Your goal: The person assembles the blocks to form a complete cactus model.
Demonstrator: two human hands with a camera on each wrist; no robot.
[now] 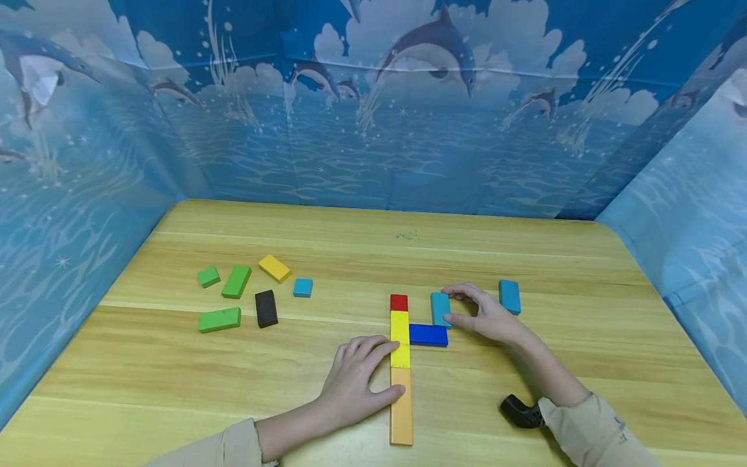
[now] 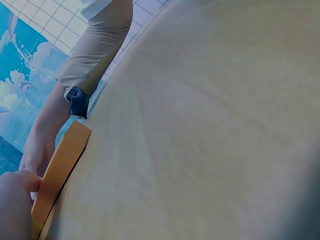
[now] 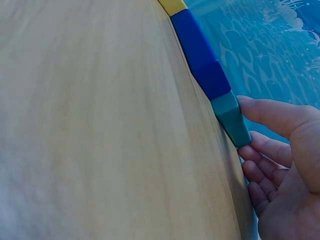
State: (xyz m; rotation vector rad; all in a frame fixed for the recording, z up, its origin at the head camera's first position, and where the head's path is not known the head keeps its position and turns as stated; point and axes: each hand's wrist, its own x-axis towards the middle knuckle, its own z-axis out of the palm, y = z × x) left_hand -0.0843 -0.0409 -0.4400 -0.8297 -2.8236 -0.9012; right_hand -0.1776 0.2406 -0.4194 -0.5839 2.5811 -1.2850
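A column of blocks stands before me in the head view: red block (image 1: pixel 399 303) at the far end, yellow section (image 1: pixel 400 324), then a long orange block (image 1: pixel 401 415) nearest me. My left hand (image 1: pixel 353 383) rests along its left side, index fingertip on the yellow and thumb on the orange, fingers relaxed. A dark blue block (image 1: pixel 428 335) sticks out rightward from the yellow section. Thumb and index finger of my right hand (image 1: pixel 487 318) pinch a light blue block (image 1: pixel 440 308) at its two ends. In the right wrist view, this light blue block (image 3: pixel 232 120) meets the dark blue one.
Another light blue block (image 1: pixel 509 297) lies just beyond the right hand. Farther left are several green blocks (image 1: pixel 236 282), a black block (image 1: pixel 266 308), a yellow-orange block (image 1: pixel 274 268) and a small blue block (image 1: pixel 303 287). A black curved object (image 1: pixel 519 412) is by the right sleeve.
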